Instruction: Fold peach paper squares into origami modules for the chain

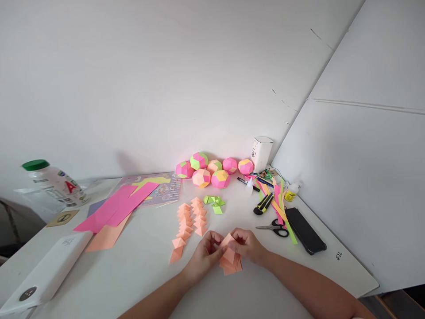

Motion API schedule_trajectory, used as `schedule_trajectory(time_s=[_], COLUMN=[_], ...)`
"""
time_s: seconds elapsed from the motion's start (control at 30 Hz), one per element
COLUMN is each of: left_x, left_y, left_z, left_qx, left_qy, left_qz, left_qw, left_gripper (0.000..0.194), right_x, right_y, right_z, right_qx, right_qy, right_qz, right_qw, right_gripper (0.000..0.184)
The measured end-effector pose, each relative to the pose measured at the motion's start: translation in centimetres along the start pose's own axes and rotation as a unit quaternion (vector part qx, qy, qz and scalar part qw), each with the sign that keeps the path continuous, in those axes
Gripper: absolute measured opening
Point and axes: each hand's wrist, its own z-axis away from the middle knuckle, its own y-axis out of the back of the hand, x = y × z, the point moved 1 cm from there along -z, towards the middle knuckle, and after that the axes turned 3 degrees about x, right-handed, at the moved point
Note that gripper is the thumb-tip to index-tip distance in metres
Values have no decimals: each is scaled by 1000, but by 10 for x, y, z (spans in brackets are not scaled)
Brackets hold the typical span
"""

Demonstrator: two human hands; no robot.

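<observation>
Between my two hands is a peach paper piece (228,248), near the table's front. My left hand (208,251) pinches its left side with thumb and fingers. On its right side, my right hand (246,246) is closed on the same paper. Just below it lie more peach papers (231,268), partly hidden by the held piece. Beyond my left hand, folded peach units run in two rows, a longer row (184,221) and a shorter row (199,217). Several folded green units (215,203) sit behind my hands.
Colourful paper balls (201,178) stand along the wall. Scissors (275,227), a box cutter (263,204), paper strips (280,204), a glue bottle (291,192) and a black phone (305,230) lie right. Pink sheets (116,206), a bottle (55,184) and a white power strip (49,270) are left.
</observation>
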Motion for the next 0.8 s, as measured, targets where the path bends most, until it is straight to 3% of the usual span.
schedule_trajectory(time_s=[0.13, 0.37, 0.6, 0.8], left_x=[-2, 1, 2, 2], left_y=[1, 2, 2, 4], left_z=[3, 2, 5, 3], left_qx=[-2, 9, -10, -36], left_qy=[-1, -61, -14, -137], left_qz=[-23, -50, -16, -49], left_qw=[1000, 997, 1000, 989], left_gripper=[26, 26, 24, 27], right_x=[0, 0, 0, 0], right_y=[0, 1, 2, 2], right_z=[0, -1, -1, -2], right_qx=[-6, -4, -18, -30], right_qy=[-9, 20, 24, 26], right_qz=[22, 55, 32, 23], right_qw=[1000, 998, 999, 999], right_gripper=[32, 32, 31, 34])
